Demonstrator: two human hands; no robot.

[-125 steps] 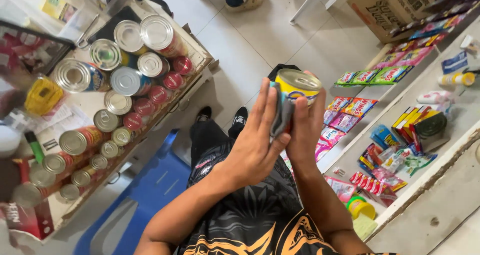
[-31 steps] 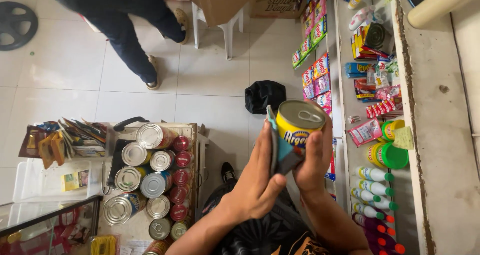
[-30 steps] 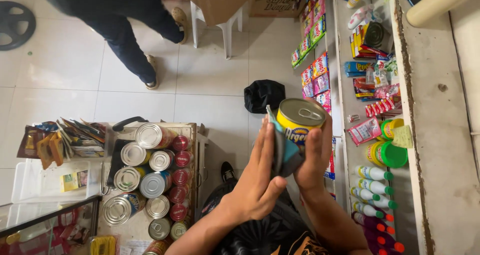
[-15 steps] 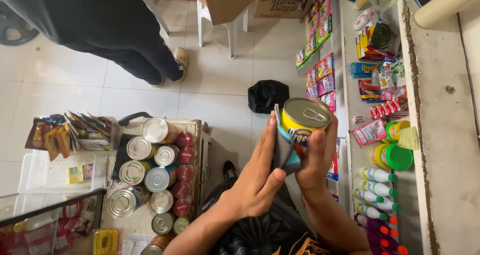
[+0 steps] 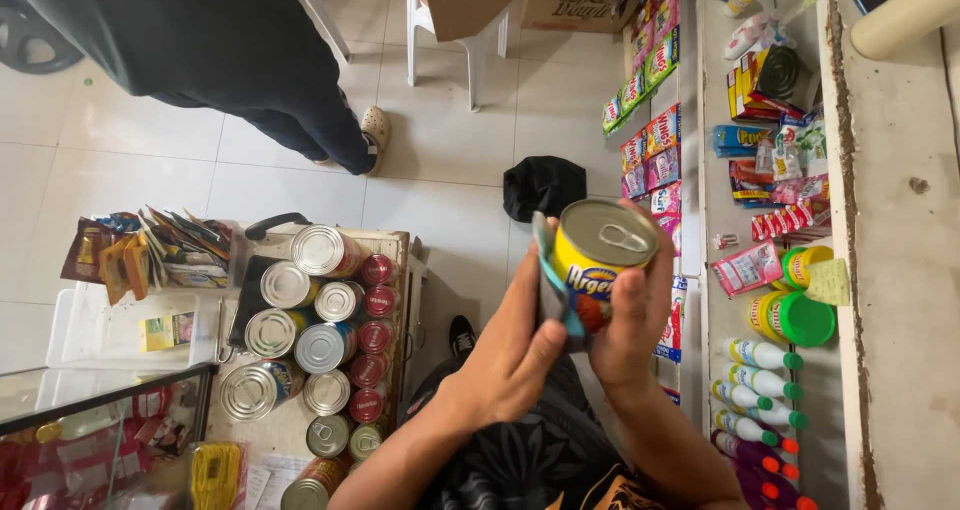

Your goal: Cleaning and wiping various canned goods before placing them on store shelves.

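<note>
yellow can, lid sealed, gripped by right hand; left hand presses a cloth against it.

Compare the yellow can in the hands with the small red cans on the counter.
The yellow can is wider, held tilted in both hands, the right hand gripping it; the small red cans are narrower and stand upright in a row on the counter. Both have silvery metal tops.

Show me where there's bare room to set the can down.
Bare: white tiled floor between the black bag and the wooden crate table. Crowded: that table, packed with silver-topped tins; the grey shelves, full of packets. Both hands hold the yellow pull-tab can.
</note>
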